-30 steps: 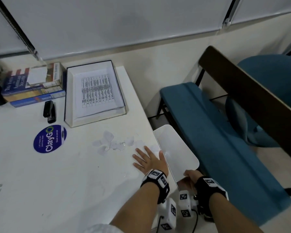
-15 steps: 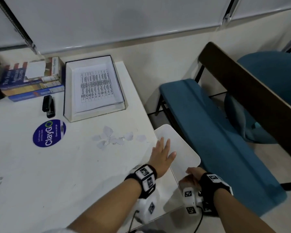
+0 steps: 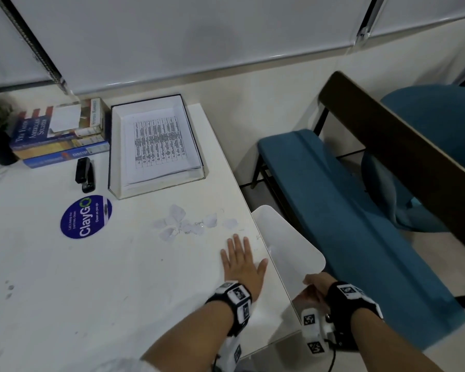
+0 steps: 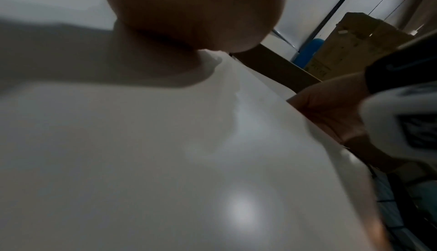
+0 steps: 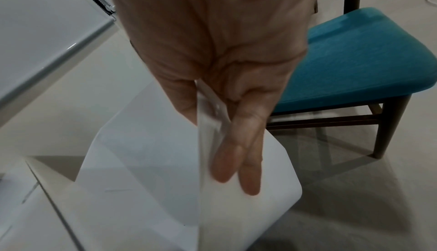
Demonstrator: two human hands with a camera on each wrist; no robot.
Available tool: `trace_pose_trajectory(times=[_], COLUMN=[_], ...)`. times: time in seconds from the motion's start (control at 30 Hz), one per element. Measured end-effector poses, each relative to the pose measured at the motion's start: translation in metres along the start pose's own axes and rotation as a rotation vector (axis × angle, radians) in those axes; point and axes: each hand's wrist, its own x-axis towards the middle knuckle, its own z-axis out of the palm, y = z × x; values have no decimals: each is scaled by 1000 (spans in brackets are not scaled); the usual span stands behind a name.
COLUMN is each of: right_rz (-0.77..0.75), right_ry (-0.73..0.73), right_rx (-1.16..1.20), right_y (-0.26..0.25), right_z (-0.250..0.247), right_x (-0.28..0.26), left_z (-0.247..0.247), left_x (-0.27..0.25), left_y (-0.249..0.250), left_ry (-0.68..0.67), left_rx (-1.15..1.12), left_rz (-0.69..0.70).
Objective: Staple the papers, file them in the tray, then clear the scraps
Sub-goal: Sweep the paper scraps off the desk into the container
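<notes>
Pinching the curved white paper sheet (image 3: 287,245) at the desk edge, right hand (image 3: 316,287) waits; left hand (image 3: 242,264) lies flat. Torn white paper scraps (image 3: 183,224) could miss it and fall.

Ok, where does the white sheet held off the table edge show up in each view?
Head: white sheet, lower centre-right, just beyond the table edge, pinched at its near end by the right hand.
Left wrist: not clearly visible; mostly table surface, right hand at right.
Right wrist: sheet at lower centre, below the fingers.
Shared landmark: the right hand.
</notes>
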Motion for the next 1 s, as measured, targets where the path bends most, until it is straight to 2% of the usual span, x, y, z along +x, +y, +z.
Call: trace_pose_trajectory(times=[0.03,0.07,0.2,0.27,0.33,0.4,0.47,0.6,0.7,0.8,1.0], right_rz=[0,14,43,49,39,32,39,62,77,91,75], right_ry=[-1,3,-23,-32,-48,-60,-75,-87,-107,-115,-103], right_rx=[-5,-13,4,10,32,27,57,98,109,95,-31], right_y=[1,2,1,-1,-4,-8,-11,-15,-16,-19,-25], right_z=[-1,-1,-4,-5,-7,-8,-9,-7,-5,-1,3], right_x=[4,7,17,21,26,29,32,45,55,59,56], left_z=[-8,-14,-19,-23,-29,-37,-47,-78,-95,-88,-72], left_x=[3,11,25,25,24,27,34,49,53,57,71], left_y=[9,18,38,44,43,28,-6,-105,-157,-162,-101], left_ry=[-57,-19,-107,-139,-104,-6,118,378,381,284,195], left_rx=[25,32,102,78,14,-51,-112,-208,-338,-302,-143], left_rz=[23,55,329,466,515,431,270,-201,-481,-501,-212])
